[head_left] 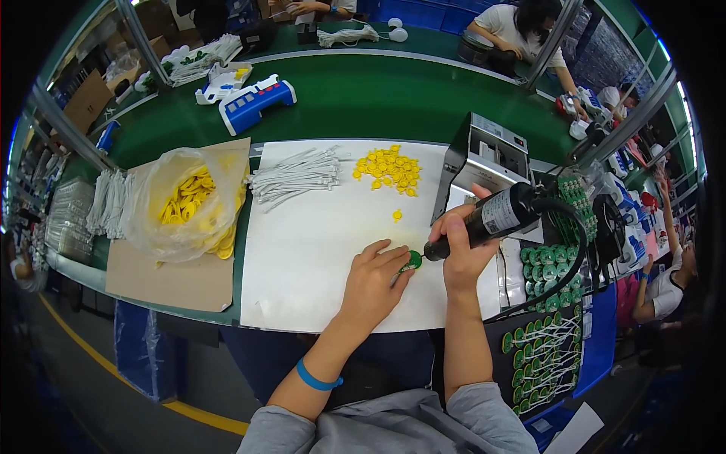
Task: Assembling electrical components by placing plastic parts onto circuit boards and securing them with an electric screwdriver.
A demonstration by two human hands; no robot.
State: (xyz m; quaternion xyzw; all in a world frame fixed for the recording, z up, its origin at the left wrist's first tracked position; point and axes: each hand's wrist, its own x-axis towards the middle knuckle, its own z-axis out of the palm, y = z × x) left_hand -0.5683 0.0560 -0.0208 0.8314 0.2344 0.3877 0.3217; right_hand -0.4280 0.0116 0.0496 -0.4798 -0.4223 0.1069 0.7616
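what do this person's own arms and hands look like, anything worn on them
Both hands are bare, no gloves. The left hand has a blue band around its forearm. The right hand shows no band or watch. Grey sleeves are pushed up near the elbows.

Desk (pixel 363 98): smooth green top, slight sheen. White sheet (pixel 318 250): matt, paper-like. Cardboard (pixel 170 284): brown, matt. Bag (pixel 189 204): clear, crinkled glossy plastic film. Yellow discs (pixel 389 168): smooth plastic. Handheld tool (pixel 499 216): black glossy barrel. Box machine (pixel 488 155): grey metal look.
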